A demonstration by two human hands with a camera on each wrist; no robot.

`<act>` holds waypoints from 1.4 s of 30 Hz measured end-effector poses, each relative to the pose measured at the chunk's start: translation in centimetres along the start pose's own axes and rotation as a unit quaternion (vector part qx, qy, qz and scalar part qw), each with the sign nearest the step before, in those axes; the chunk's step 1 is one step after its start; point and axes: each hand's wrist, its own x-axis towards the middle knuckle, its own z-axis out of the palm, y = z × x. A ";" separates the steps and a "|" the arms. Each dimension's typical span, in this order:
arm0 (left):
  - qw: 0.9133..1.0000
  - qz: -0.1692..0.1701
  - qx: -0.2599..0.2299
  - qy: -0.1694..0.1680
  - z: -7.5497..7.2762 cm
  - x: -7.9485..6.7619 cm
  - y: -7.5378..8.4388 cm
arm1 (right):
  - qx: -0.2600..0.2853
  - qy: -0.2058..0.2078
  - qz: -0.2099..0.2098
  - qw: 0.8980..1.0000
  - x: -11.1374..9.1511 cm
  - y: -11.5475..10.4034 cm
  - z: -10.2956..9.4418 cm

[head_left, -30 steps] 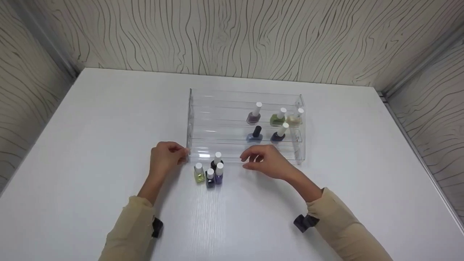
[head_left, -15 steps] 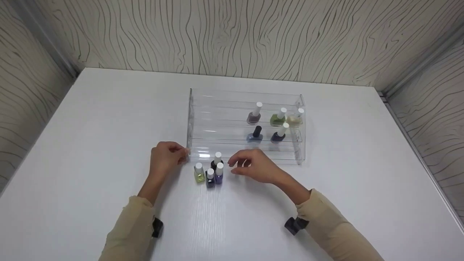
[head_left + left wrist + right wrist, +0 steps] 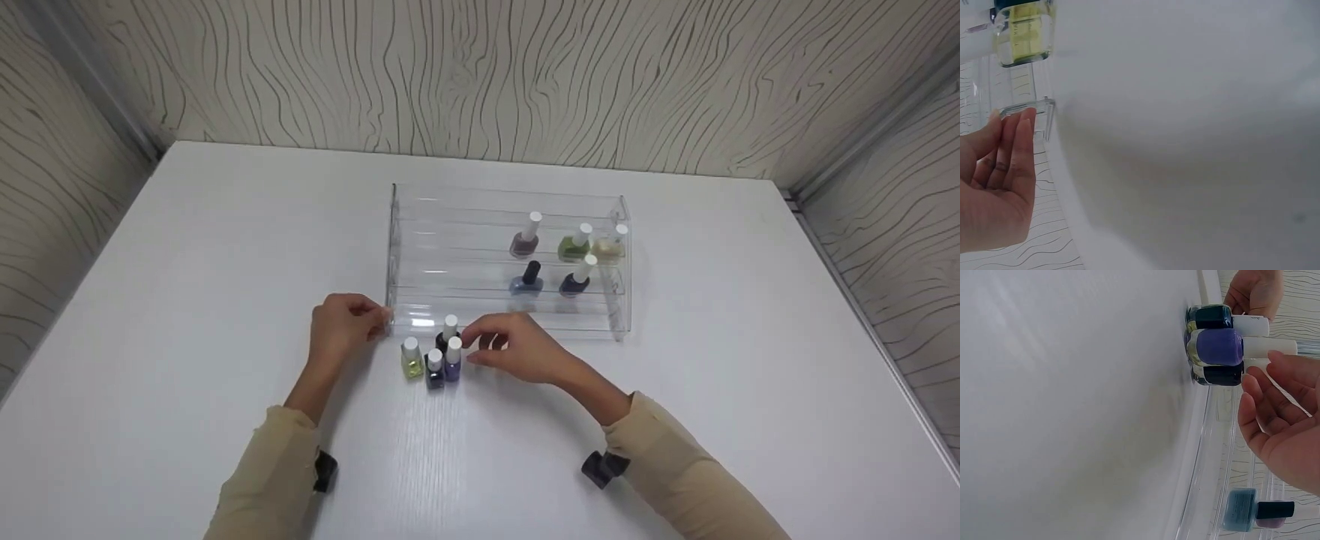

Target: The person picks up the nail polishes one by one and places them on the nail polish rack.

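My left hand (image 3: 345, 324) pinches the front left corner of a clear acrylic tiered rack (image 3: 465, 196); the left wrist view shows thumb and fingers at its edge. Just right of the bottles, my right hand (image 3: 517, 347) is held with loosely curved fingers and nothing between them. Its fingertips are right by the white cap of a purple nail polish bottle (image 3: 1220, 346). Close around that stand a dark nail polish bottle (image 3: 435, 375) and a black one (image 3: 442, 342), partly hidden behind it. A yellow nail polish bottle (image 3: 412, 365) stands slightly apart to the left.
On the rack's right half stand a mauve bottle (image 3: 524, 244), a green one (image 3: 574, 247), a cream one (image 3: 609, 249), a light blue one (image 3: 526, 285) and a dark blue one (image 3: 574, 283). Below is a white table (image 3: 225, 225), with a patterned wall (image 3: 450, 75) behind.
My right hand has moved left along the rack's front to the group of bottles. The left hand stays at the rack's corner, and the bottles stand where they were.
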 end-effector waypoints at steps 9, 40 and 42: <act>1.000 0.009 0.007 0.004 0.0 -0.1 0.0 | -0.002 -0.004 0.001 1.000 0.2 -0.3 0.2; 1.000 0.020 0.012 0.009 0.0 -0.1 0.0 | -0.003 -0.014 -0.009 1.000 0.3 -0.2 0.6; 1.000 0.019 0.011 0.009 0.0 -0.1 0.0 | -0.003 -0.012 -0.007 1.000 0.2 -0.2 0.5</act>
